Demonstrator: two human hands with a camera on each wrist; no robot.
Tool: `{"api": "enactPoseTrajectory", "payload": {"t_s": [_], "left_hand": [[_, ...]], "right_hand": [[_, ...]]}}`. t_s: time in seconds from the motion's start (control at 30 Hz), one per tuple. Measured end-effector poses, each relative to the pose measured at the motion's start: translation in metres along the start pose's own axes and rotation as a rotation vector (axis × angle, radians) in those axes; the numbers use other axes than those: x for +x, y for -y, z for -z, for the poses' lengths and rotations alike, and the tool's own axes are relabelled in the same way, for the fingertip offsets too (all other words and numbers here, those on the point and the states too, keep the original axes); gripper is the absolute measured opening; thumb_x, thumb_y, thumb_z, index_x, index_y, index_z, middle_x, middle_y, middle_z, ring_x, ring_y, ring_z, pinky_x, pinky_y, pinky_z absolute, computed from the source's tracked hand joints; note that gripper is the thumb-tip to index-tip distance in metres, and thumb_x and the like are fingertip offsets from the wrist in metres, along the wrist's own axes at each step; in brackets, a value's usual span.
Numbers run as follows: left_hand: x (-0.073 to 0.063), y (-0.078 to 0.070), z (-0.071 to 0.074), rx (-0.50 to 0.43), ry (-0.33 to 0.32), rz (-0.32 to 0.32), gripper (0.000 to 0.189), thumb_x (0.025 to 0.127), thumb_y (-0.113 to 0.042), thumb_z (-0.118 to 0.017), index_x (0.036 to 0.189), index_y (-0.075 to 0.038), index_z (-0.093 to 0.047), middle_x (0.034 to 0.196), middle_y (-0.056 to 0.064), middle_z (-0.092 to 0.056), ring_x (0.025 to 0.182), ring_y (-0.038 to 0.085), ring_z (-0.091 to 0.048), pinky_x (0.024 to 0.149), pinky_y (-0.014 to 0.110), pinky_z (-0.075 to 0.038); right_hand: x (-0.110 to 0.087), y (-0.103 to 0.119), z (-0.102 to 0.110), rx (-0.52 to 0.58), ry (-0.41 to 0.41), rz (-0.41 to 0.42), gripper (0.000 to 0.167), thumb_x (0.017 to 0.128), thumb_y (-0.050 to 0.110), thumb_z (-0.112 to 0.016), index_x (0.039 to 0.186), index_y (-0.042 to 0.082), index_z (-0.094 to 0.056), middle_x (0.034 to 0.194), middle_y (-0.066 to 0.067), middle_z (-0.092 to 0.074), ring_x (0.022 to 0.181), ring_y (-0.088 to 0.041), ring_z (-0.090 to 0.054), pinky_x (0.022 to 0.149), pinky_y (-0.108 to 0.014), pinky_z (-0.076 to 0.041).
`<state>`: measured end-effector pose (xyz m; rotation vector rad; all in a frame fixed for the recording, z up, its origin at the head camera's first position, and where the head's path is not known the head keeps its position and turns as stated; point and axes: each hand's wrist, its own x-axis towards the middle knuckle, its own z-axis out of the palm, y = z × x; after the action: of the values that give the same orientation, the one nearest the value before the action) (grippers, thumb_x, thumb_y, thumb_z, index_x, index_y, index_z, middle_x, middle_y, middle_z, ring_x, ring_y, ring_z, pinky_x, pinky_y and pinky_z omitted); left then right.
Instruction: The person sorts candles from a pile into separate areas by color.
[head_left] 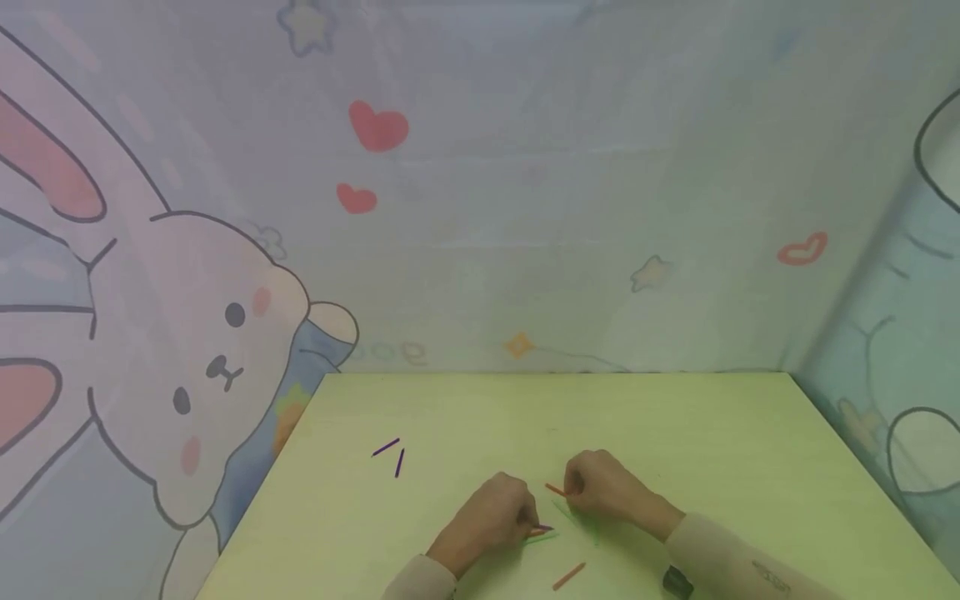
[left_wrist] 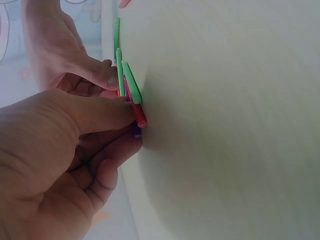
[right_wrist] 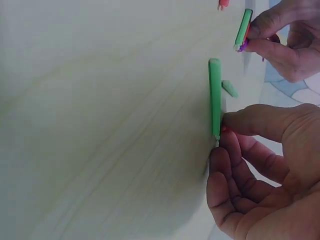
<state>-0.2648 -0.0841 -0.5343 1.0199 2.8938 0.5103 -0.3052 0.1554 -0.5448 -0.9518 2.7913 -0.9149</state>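
Observation:
My left hand [head_left: 487, 515] pinches a small bunch of thin crayons just above the table. A green crayon [left_wrist: 132, 84], a red crayon [left_wrist: 142, 122] and a purple crayon [left_wrist: 137, 131] show at its thumb and fingertips. To its right, my right hand [head_left: 609, 487] pinches a red crayon [head_left: 555, 489] whose end sticks out leftward; the fingers hide the rest. A green crayon [right_wrist: 215, 97] lies on the table close by the right fingertips, with another green crayon [right_wrist: 229, 88] beyond it. Nearer the front lies an orange crayon [head_left: 568, 576].
Two purple crayons, one slanting [head_left: 386, 447] and one steeper [head_left: 400, 463], lie on the left of the pale yellow-green table [head_left: 675, 408]. A dark object [head_left: 677, 582] shows below the right sleeve. Behind the table hangs a printed cloth [head_left: 570, 167].

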Motion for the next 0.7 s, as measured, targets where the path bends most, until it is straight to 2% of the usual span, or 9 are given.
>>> {"api": "enactPoseTrajectory", "payload": {"t_s": [0.27,0.4,0.53,0.7], "left_hand": [[0.000,0.002,0.000,0.031,-0.006,-0.047,0.011,0.090,-0.009,-0.092,0.089,-0.019,-0.089,0.083,-0.012,-0.081,0.072,-0.009,-0.062,0.068,0.005,-0.048],[-0.001,0.004,0.004,0.018,-0.037,-0.076,0.008,0.091,-0.011,-0.092,0.088,-0.018,-0.090,0.080,-0.014,-0.079,0.068,-0.009,-0.057,0.068,0.007,-0.048],[-0.001,0.010,0.018,-0.018,-0.080,-0.046,0.012,0.092,-0.005,-0.087,0.091,-0.016,-0.090,0.084,-0.013,-0.080,0.076,-0.005,-0.064,0.074,0.012,-0.053],[-0.003,0.019,0.038,-0.006,-0.130,-0.026,0.015,0.095,0.000,-0.083,0.095,-0.013,-0.090,0.091,-0.009,-0.083,0.086,0.003,-0.074,0.079,0.020,-0.060]], "right_hand": [[0.002,-0.004,0.003,0.019,0.012,-0.018,0.018,0.081,0.000,-0.083,0.080,0.016,-0.077,0.076,0.013,-0.067,0.076,-0.006,-0.059,0.070,-0.028,-0.056],[0.002,-0.004,0.004,0.027,0.014,-0.018,0.016,0.081,0.000,-0.084,0.080,0.016,-0.078,0.076,0.013,-0.066,0.078,-0.006,-0.059,0.071,-0.028,-0.055],[0.002,-0.004,0.005,0.032,0.013,-0.020,0.016,0.081,0.001,-0.084,0.079,0.015,-0.078,0.076,0.013,-0.066,0.077,-0.006,-0.058,0.071,-0.028,-0.054],[0.000,-0.004,0.004,0.052,0.010,-0.023,0.013,0.083,0.000,-0.082,0.080,0.012,-0.078,0.077,0.011,-0.067,0.074,-0.006,-0.059,0.068,-0.027,-0.054]]}}
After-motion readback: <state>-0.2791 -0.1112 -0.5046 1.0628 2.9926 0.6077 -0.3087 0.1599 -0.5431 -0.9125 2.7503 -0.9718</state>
